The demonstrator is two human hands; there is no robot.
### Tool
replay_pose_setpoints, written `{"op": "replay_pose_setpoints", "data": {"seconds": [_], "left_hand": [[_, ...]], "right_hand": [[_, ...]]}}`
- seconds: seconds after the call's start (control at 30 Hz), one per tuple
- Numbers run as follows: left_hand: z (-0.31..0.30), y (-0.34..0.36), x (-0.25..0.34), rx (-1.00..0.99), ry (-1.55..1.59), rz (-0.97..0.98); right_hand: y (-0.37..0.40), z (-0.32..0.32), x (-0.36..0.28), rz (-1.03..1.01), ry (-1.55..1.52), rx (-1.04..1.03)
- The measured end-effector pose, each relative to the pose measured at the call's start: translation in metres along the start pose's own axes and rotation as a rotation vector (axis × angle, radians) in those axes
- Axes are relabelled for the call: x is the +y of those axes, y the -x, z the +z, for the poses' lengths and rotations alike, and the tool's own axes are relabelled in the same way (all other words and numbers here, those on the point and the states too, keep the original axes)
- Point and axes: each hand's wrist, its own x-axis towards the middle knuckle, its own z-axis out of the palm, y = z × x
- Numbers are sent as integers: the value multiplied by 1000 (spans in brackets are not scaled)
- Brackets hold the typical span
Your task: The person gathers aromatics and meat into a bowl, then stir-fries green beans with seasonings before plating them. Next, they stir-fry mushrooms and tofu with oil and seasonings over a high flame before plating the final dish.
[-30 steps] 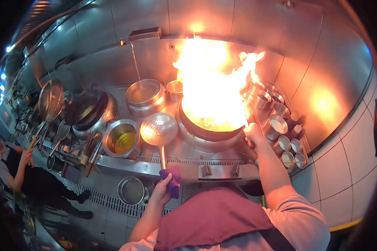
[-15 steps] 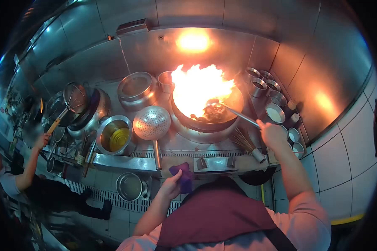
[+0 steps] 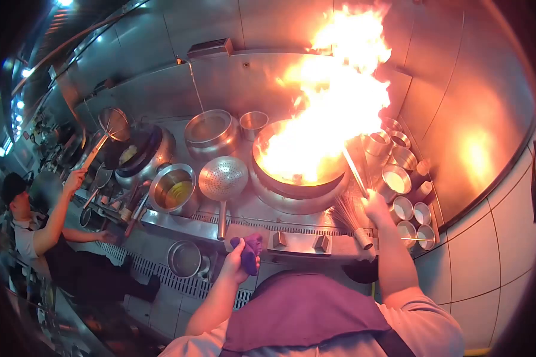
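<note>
Tall flames [image 3: 333,101] rise from a wok [image 3: 304,190] on the stove and hide its contents. My right hand [image 3: 375,207] is closed around the metal handle of a ladle [image 3: 356,169], whose head is lost in the fire's glare. In front of my apron, my left hand [image 3: 234,265] grips a bunched purple cloth [image 3: 253,247], apart from the wok. A perforated strainer [image 3: 223,175] lies to the wok's left, its handle toward me. A bamboo brush [image 3: 352,220] leans between the wok and my right hand.
Seasoning containers [image 3: 396,178] and bottles line the right wall. To the left are a pot of yellow oil [image 3: 173,187], a lidded pot [image 3: 211,131] and a second wok [image 3: 140,152]. There, a co-worker's hand [image 3: 74,180] holds a wire strainer [image 3: 114,123].
The flames have grown much taller and spread up and right. My right hand has lowered slightly, with the ladle's handle steeper. The view has tilted; the co-worker is more visible.
</note>
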Motion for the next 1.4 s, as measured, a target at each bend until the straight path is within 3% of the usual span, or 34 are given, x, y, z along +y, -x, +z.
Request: {"op": "replay_pose_setpoints", "data": {"seconds": [0.07,0.13,0.17,0.27,0.33,0.4,0.43,0.5,0.6,0.67,1.03,1.1,1.3,1.37,1.4], "left_hand": [[3,-6,-15,-11,-7,-104],[16,-5,-27,5,-29,-128],[18,-6,-34,-51,14,-136],[33,2,-49,-107,76,-140],[41,13,-51,-111,93,-138],[37,28,-59,7,34,-56],[26,32,-64,-74,95,-26],[26,49,-69,-57,107,-37],[27,58,-80,-115,139,-16],[36,63,-79,-82,24,-34],[52,24,-81,85,48,-45],[39,8,-76,-52,174,-103],[62,-32,-53,-76,93,-125],[65,-62,-42,-201,-3,-106],[75,-72,-34,-209,2,-109]], "right_hand": [[-14,33,-5,30,-169,-4],[-22,62,-22,34,-134,-32],[-6,26,-67,314,-286,-307],[-8,23,-43,40,-271,-420],[10,24,-6,-318,9,-193],[50,-12,6,-281,33,-136],[58,-15,24,-292,35,-141],[72,-26,50,-147,151,-96],[73,-48,51,-174,215,-161],[73,-39,63,-208,148,-146],[69,-47,74,-226,198,-167],[77,-59,57,-205,209,-188],[56,-47,64,-151,144,-235],[26,-21,69,-140,-109,-214],[16,-24,42,-6,-170,-250]]}}
